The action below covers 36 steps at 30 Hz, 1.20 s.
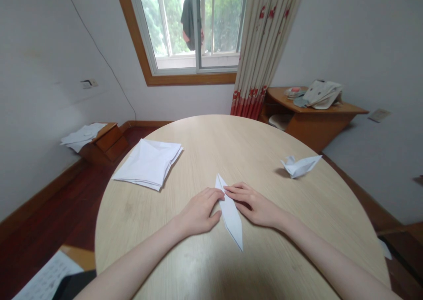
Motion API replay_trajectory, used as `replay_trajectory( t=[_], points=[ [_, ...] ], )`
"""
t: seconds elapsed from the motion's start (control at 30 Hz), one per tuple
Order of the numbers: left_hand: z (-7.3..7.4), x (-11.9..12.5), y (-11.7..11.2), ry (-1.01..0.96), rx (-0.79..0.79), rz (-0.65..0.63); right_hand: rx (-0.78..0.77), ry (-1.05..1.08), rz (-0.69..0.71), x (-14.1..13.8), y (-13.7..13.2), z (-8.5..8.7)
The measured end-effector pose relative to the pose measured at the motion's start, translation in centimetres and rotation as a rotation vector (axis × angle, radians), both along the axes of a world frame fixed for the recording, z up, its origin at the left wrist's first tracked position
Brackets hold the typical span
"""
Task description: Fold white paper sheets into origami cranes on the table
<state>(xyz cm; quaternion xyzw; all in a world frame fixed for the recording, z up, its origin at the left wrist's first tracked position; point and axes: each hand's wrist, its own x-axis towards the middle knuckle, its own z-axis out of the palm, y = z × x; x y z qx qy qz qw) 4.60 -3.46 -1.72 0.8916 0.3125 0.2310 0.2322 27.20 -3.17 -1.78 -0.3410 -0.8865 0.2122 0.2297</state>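
A narrow piece of folded white paper (232, 218), pointed at both ends, lies slantwise on the table before me. My left hand (201, 209) rests along its left edge, fingertips on the paper near its upper part and thumb apart by the lower edge. From the other side, my right hand (253, 203) lays its outstretched fingers over the right edge, the fingertips close to those of the left. Neither hand wraps round the paper. To the right stands a white paper bird (300, 165) with a folded head and a long pointed tail, apart from both hands.
A stack of white paper sheets (148, 163) lies at the left of the round wooden table (218, 135). Beyond it are a side desk (317, 106) with a bag (322, 94), a curtain (261, 40), and a low cabinet (110, 143) with papers on top.
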Motion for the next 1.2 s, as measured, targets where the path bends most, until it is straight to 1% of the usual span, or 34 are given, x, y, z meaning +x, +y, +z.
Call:
replay_trajectory(
  t=[0.23, 0.53, 0.67, 0.77, 0.9, 1.0, 1.13, 1.2],
  points=[
    [0.5, -0.2, 0.1, 0.032, -0.01, -0.025, -0.049, -0.055, 0.053, 0.3, -0.1, 0.9],
    [0.6, -0.4, 0.4, 0.019, -0.003, -0.055, -0.061, -0.079, 0.055, 0.4, -0.1, 0.6],
    [0.6, -0.4, 0.4, 0.014, -0.008, -0.055, -0.037, -0.077, 0.047, 0.1, -0.2, 0.7],
    [0.7, -0.4, 0.3, 0.009, -0.01, -0.059, -0.001, -0.073, 0.016, -0.1, -0.2, 0.3],
    [0.4, -0.3, 0.3, 0.009, -0.01, -0.029, 0.077, -0.064, -0.026, -0.2, 0.0, -0.5],
    [-0.1, -0.1, 0.4, 0.005, -0.007, 0.013, 0.111, -0.043, -0.04, -0.4, -0.1, -0.7],
    [-0.3, 0.0, 0.5, -0.035, -0.027, 0.059, 0.073, 0.044, -0.059, -1.0, -0.4, -0.4],
    [-0.3, 0.1, 0.5, -0.06, -0.052, 0.069, 0.038, 0.084, -0.093, -1.3, -0.6, -0.3]
  ],
)
